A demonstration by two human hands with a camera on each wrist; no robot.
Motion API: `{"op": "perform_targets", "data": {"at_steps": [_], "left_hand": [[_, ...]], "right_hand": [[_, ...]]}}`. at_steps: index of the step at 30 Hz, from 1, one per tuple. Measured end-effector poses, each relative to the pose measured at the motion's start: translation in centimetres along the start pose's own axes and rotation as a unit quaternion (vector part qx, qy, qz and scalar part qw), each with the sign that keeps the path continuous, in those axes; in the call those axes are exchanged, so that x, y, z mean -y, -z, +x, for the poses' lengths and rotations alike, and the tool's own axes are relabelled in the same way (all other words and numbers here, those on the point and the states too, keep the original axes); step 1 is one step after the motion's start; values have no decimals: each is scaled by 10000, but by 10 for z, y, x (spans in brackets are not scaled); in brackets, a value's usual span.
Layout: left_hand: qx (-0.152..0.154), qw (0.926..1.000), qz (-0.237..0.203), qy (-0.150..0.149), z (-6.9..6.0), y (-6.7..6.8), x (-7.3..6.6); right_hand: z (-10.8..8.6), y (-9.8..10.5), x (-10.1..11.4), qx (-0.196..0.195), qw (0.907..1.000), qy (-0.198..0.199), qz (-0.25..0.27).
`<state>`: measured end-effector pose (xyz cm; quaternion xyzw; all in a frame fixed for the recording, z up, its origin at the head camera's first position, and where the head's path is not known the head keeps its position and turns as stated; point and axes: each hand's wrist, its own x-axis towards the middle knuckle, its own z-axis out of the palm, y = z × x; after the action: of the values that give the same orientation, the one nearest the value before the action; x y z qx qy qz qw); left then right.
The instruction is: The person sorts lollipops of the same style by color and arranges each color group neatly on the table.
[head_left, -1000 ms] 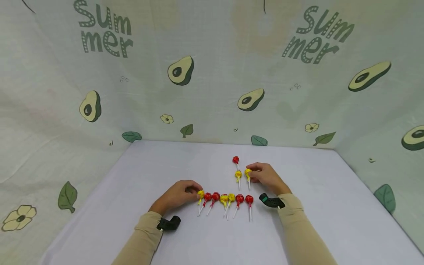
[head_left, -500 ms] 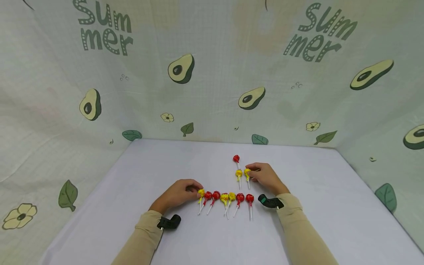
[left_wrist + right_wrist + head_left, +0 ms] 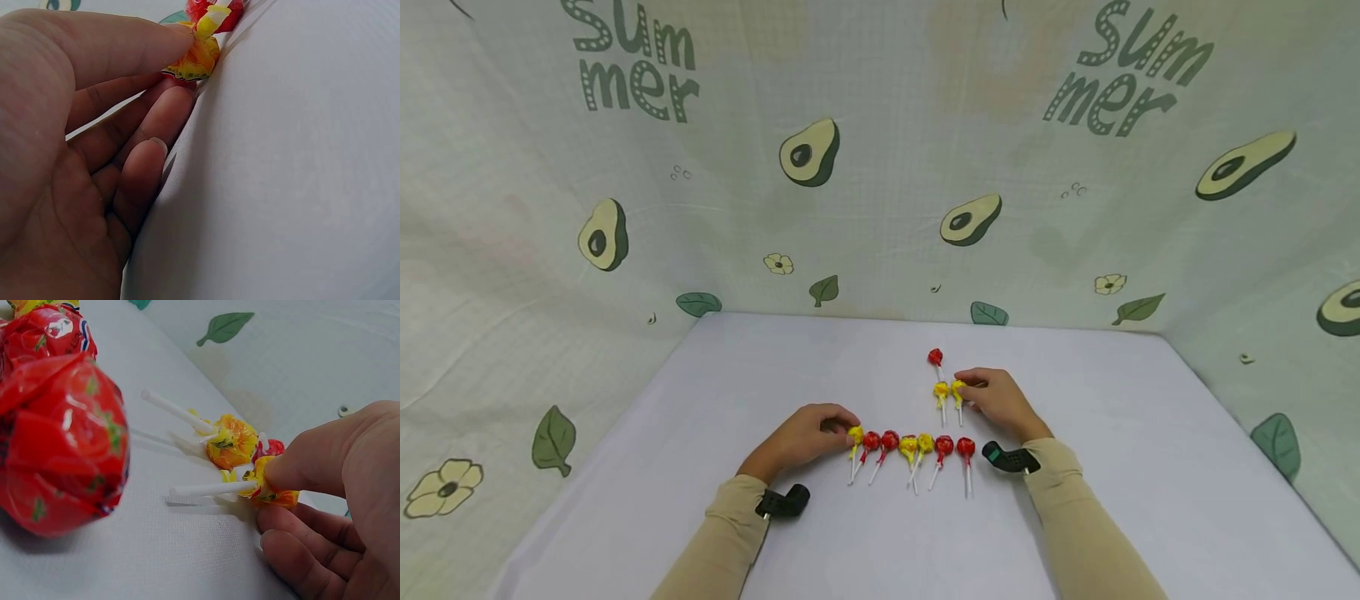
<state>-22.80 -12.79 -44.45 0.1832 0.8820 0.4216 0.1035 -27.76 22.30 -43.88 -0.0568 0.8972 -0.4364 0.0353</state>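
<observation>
My left hand (image 3: 812, 435) pinches the yellow lollipop (image 3: 855, 435) at the left end of a row; the left wrist view shows thumb and fingers around its yellow wrapper (image 3: 199, 59). Further along that row lie red lollipops (image 3: 890, 440) and two yellow ones (image 3: 925, 444), sticks toward me. Behind the row, my right hand (image 3: 1000, 400) pinches another yellow lollipop (image 3: 275, 482) by its head, its white stick pointing left in the right wrist view. Close beside it lies a second yellow lollipop (image 3: 942, 390). Just behind that one is a red lollipop (image 3: 936, 357).
A white cloth (image 3: 820, 550) covers the table. A printed curtain (image 3: 880, 167) with avocados and leaves hangs behind and at both sides. Each wrist wears a black strap with a camera, such as the left wrist camera (image 3: 784, 502).
My right hand has slid slightly left with its yellow lollipop, bringing it closer to the neighbouring yellow one. The left hand keeps its hold at the row's end.
</observation>
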Motion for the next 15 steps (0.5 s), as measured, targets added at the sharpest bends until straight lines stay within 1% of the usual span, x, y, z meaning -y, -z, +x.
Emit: {"op": "perform_targets", "data": {"at_steps": [4,6,15], "left_hand": [[0,10000,1,1,0,0,0],[-7,10000,-9,8,-1,0,0],[3,10000,35,-2,0,0,0]], "right_hand": [[-1,1,1,-15,9999,39,-98],[-1,1,2,-25,9999,-6,-111],[-3,0,0,-69,10000,0,64]]}}
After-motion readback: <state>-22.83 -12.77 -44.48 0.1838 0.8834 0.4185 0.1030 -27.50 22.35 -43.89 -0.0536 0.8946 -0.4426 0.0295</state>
